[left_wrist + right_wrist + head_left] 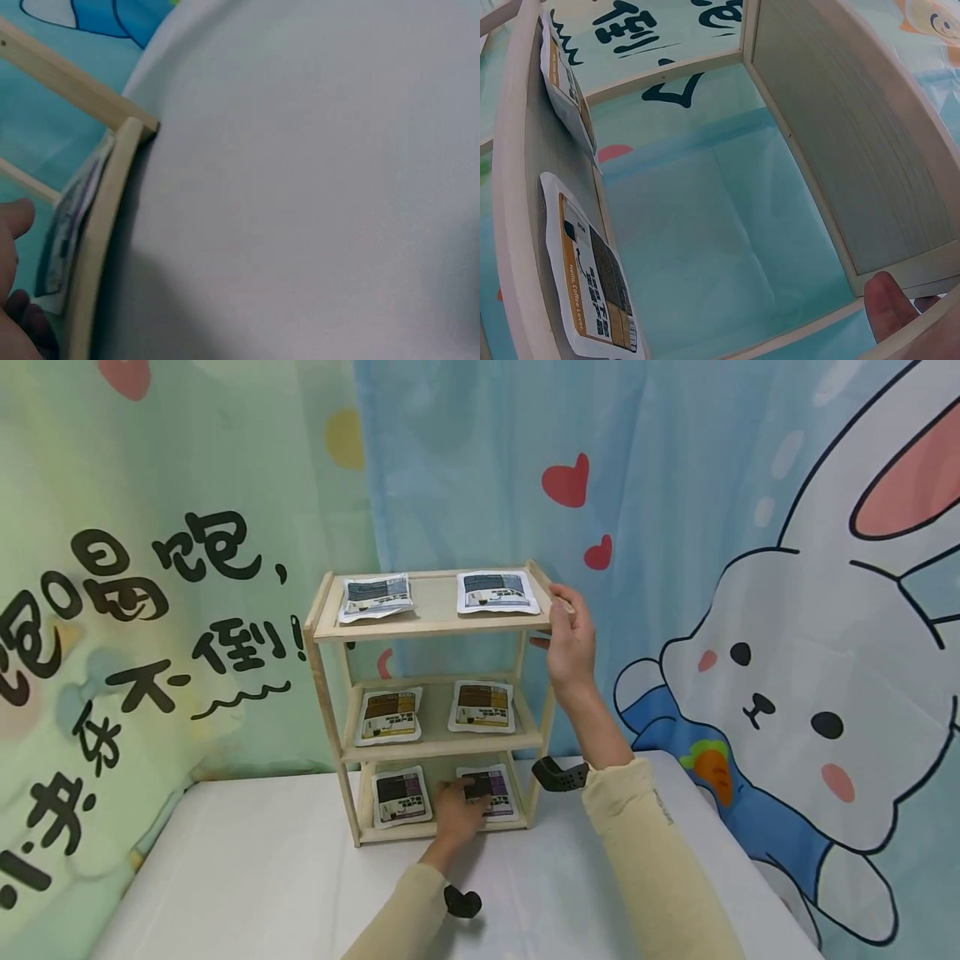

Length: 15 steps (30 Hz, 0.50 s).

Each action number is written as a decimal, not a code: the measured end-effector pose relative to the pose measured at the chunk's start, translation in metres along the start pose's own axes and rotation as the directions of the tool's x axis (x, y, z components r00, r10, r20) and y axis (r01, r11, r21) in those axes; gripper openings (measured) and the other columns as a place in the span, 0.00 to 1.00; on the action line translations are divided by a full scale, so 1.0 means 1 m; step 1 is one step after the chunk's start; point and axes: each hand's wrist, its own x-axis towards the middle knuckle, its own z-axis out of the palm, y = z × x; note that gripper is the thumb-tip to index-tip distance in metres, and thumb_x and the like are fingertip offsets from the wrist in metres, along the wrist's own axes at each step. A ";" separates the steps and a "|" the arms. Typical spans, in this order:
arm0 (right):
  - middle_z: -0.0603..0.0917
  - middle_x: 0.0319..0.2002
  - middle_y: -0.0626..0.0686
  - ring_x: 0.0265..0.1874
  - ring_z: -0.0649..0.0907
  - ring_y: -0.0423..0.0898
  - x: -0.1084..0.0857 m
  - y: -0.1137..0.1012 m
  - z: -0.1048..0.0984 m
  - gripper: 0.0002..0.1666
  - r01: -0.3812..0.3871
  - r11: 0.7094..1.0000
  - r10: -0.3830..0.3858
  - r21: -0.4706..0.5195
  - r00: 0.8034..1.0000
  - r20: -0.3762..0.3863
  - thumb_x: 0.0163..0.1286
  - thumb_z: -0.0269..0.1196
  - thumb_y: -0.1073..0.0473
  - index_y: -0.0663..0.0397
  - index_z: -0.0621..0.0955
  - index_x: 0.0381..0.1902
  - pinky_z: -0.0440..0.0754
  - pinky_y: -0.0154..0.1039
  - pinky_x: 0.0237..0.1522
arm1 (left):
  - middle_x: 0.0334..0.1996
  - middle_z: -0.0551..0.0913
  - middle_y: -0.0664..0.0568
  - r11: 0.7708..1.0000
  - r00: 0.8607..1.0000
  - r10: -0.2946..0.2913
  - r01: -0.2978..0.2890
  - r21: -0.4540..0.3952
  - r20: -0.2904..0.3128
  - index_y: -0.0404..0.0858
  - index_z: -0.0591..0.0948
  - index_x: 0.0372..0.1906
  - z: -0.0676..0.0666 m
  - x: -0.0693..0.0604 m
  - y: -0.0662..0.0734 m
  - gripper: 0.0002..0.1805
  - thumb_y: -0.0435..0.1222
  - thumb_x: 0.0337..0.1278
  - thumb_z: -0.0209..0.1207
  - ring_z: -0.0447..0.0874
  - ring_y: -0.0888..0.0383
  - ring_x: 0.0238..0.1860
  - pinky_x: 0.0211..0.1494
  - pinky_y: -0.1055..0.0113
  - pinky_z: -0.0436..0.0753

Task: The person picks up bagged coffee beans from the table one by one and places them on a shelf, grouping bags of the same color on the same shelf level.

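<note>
A three-tier wooden shelf rack (431, 750) stands on the table with two flat packets on each tier. My right hand (572, 639) grips its top right corner; a fingertip (889, 300) shows under the top tier in the right wrist view. My left hand (459, 810) is at the bottom tier, by the left edge of the purple-labelled packet (501, 802) and partly over it. In the left wrist view the thumb (16, 217) and fingertips stand apart beside that packet (71, 221); whether they touch it, I cannot tell. A dark-labelled packet (401, 797) lies left of this hand.
Two blue-labelled packets (375, 597) lie on the top tier, two brown-and-yellow ones (388, 717) on the middle tier. A white cloth covers the table (247, 860). Behind the rack hangs a printed curtain (465, 460) with a cartoon rabbit at right.
</note>
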 end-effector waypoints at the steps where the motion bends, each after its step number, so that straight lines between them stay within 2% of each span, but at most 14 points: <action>1: 0.73 0.56 0.64 0.43 0.78 0.51 -0.001 0.001 0.000 0.25 -0.007 1.000 0.007 -0.001 1.000 0.002 0.79 0.42 0.55 0.60 0.67 0.67 0.77 0.39 0.40 | 0.48 0.73 0.36 1.000 1.000 0.002 -0.002 -0.007 0.022 0.30 0.81 0.52 -0.002 -0.001 0.000 0.23 0.39 0.53 0.68 0.72 0.40 0.52 0.53 0.48 0.74; 5: 0.73 0.57 0.63 0.45 0.77 0.51 -0.003 0.003 0.000 0.26 -0.026 1.000 0.026 -0.009 1.000 0.007 0.79 0.42 0.54 0.59 0.66 0.68 0.77 0.39 0.41 | 0.49 0.76 0.37 0.998 0.992 0.034 -0.028 -0.054 0.123 0.29 0.79 0.55 -0.012 -0.005 0.006 0.24 0.38 0.56 0.66 0.75 0.42 0.51 0.51 0.52 0.76; 7: 0.72 0.58 0.63 0.46 0.78 0.50 -0.002 0.003 0.000 0.26 -0.027 0.999 0.027 -0.018 1.000 0.010 0.79 0.42 0.52 0.59 0.66 0.68 0.76 0.39 0.42 | 0.47 0.77 0.37 0.995 0.982 0.077 -0.065 -0.073 0.173 0.29 0.78 0.56 -0.019 -0.003 0.010 0.24 0.37 0.56 0.66 0.77 0.43 0.49 0.49 0.54 0.78; 9: 0.72 0.58 0.63 0.46 0.78 0.50 -0.001 0.003 0.000 0.26 -0.030 0.999 0.030 -0.027 1.000 0.009 0.80 0.42 0.52 0.58 0.66 0.69 0.76 0.40 0.43 | 0.47 0.78 0.37 0.991 0.965 0.116 -0.096 -0.096 0.233 0.29 0.77 0.58 -0.026 -0.002 0.015 0.24 0.34 0.57 0.65 0.77 0.42 0.49 0.49 0.54 0.77; 12: 0.72 0.59 0.63 0.48 0.77 0.50 0.001 0.001 0.000 0.26 -0.038 0.998 0.039 -0.041 0.999 0.009 0.80 0.41 0.51 0.57 0.65 0.69 0.75 0.40 0.45 | 0.45 0.79 0.39 0.985 0.933 0.164 -0.136 -0.110 0.319 0.29 0.77 0.58 -0.037 0.000 0.022 0.24 0.32 0.56 0.65 0.78 0.43 0.47 0.48 0.54 0.77; 15: 0.71 0.59 0.63 0.48 0.77 0.50 0.003 0.000 0.001 0.27 -0.046 0.998 0.046 -0.046 0.999 0.012 0.80 0.41 0.50 0.56 0.65 0.70 0.74 0.40 0.46 | 0.41 0.80 0.43 0.983 0.901 0.179 -0.144 -0.118 0.395 0.30 0.77 0.59 -0.046 0.002 0.025 0.24 0.31 0.57 0.65 0.79 0.48 0.43 0.46 0.58 0.78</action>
